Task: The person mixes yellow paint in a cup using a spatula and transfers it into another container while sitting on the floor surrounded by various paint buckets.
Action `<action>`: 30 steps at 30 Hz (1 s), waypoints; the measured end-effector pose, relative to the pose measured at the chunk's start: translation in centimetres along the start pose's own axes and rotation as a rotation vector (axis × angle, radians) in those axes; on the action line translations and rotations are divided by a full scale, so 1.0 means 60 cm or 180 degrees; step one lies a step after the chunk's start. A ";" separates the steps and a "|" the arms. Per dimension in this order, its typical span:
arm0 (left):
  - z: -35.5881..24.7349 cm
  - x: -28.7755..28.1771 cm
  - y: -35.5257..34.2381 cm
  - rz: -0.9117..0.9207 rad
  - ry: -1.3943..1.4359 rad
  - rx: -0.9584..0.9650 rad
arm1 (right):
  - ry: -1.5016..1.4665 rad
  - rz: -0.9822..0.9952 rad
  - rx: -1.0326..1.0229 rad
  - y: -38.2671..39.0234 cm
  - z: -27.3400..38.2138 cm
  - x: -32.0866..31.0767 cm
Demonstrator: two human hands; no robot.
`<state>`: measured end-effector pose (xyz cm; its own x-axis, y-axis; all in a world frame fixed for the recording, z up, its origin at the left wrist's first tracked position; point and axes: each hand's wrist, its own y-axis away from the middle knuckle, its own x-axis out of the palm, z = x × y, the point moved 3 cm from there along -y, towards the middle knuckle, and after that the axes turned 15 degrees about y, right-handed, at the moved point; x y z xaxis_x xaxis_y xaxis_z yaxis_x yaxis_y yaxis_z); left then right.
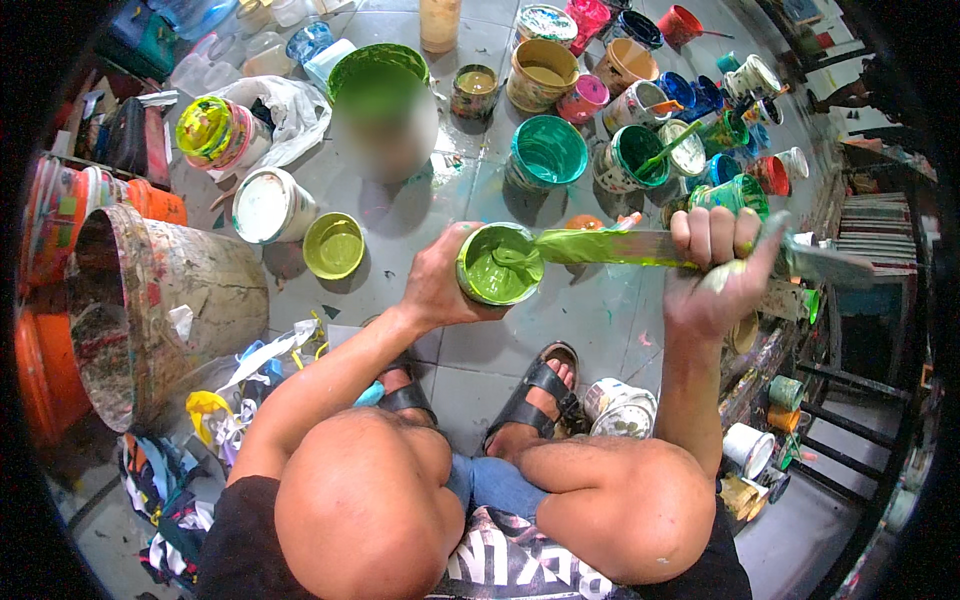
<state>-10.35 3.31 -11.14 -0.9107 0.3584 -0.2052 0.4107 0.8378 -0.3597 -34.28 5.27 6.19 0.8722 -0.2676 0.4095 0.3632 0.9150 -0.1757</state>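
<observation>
Ahead of my knees, my left hand is wrapped round the left side of a small tub of thick green paint, tilted so its open mouth faces me. My right hand is closed round a long flat stirring stick held nearly level. Green paint coats the stick's left half, and its tip meets the paint at the tub's right rim. The stick's right end is smeared by motion. On the floor left of the tub is a smaller olive-green paint tub.
A white-lidded bucket and a big stained bin stand left. Ahead are a large green-rimmed bucket, partly blurred, and a teal paint tub. Several coloured paint pots crowd the far right, near a dark rack. Rags lie lower left.
</observation>
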 end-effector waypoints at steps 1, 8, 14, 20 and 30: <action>-0.003 0.002 -0.004 0.0003 -0.0053 -0.0006 | 0.0317 0.0565 -0.0394 0.011 0.002 0.017; -0.028 -0.003 -0.031 0.0019 0.0017 -0.0263 | 0.2121 0.3945 -0.2828 0.121 -0.088 0.126; -0.007 -0.019 -0.048 -0.0122 -0.0244 -0.0138 | 0.2046 0.4235 -0.3099 0.157 -0.128 0.092; 0.019 -0.031 -0.037 -0.0118 -0.0247 -0.0125 | 0.1404 0.4109 -0.2748 0.187 -0.101 0.095; 0.007 -0.045 -0.015 -0.0042 -0.0365 0.0061 | 0.1076 0.3072 -0.2054 0.102 0.010 0.089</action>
<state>-8.22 1.43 -10.64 -0.9057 0.2970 -0.3026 0.4004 0.8337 -0.3803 -27.62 9.63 7.85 0.8810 0.2889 -0.3745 -0.4721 0.4884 -0.7339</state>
